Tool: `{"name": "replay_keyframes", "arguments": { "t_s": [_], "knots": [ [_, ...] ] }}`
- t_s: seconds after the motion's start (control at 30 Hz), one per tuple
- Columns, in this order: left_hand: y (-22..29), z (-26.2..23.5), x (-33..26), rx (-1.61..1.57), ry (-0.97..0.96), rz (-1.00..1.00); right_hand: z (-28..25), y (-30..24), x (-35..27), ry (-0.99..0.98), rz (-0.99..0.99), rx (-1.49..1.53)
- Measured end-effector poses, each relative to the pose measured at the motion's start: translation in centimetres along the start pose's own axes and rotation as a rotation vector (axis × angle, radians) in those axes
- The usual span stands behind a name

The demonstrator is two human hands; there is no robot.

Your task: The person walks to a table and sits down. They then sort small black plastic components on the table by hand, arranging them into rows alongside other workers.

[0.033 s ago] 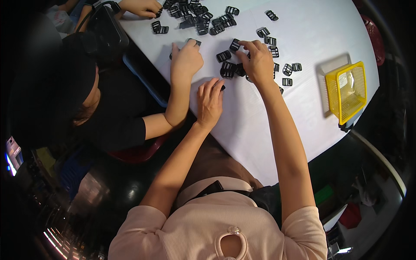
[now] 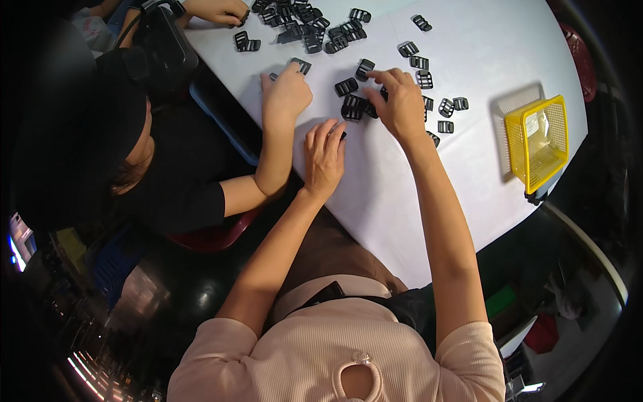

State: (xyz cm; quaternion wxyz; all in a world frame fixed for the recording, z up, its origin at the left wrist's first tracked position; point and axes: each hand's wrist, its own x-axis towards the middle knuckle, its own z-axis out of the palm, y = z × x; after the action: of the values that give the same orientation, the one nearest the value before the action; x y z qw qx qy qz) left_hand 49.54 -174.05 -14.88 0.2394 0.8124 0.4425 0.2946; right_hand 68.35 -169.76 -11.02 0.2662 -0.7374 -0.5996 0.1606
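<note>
Many small black plastic buckles [image 2: 353, 107] lie scattered on a white table [image 2: 402, 194]. My left hand [image 2: 323, 157] rests on the table near its left edge, fingers curled around a small black buckle piece [image 2: 343, 135] that peeks out at the fingertips. My right hand [image 2: 400, 100] reaches further in and pinches a black buckle [image 2: 383, 92] in the cluster; most of that buckle is hidden under the fingers. More buckles [image 2: 445, 107] lie just right of this hand.
A person in black sits to my left; one hand [image 2: 284, 94] holds a buckle beside my left hand, the other [image 2: 214, 10] is at the far pile of buckles [image 2: 301, 20]. A yellow mesh basket [image 2: 536, 141] stands at the right table edge.
</note>
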Motion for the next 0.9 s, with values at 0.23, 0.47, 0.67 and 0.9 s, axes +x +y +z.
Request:
{"name": "replay_keyframes", "arguments": {
  "t_s": [0.23,0.47,0.67,0.9],
  "knots": [
    [-1.5,1.1,3.7,0.06,0.006,0.138,-0.1,0.5,-6.3,0.009,-0.139,-0.174],
    [-0.3,-1.1,3.2,-0.178,-0.014,-0.201,0.7,-0.5,-5.1,0.151,-0.143,-0.072],
    [-1.3,-1.6,3.9,0.022,0.072,-0.17,2.6,-0.8,-3.2,0.058,-0.2,-0.091],
    [-3.5,-0.1,3.5,-0.021,0.2,-0.099,2.2,2.1,0.9,0.269,-0.123,-0.193]
  ]
}}
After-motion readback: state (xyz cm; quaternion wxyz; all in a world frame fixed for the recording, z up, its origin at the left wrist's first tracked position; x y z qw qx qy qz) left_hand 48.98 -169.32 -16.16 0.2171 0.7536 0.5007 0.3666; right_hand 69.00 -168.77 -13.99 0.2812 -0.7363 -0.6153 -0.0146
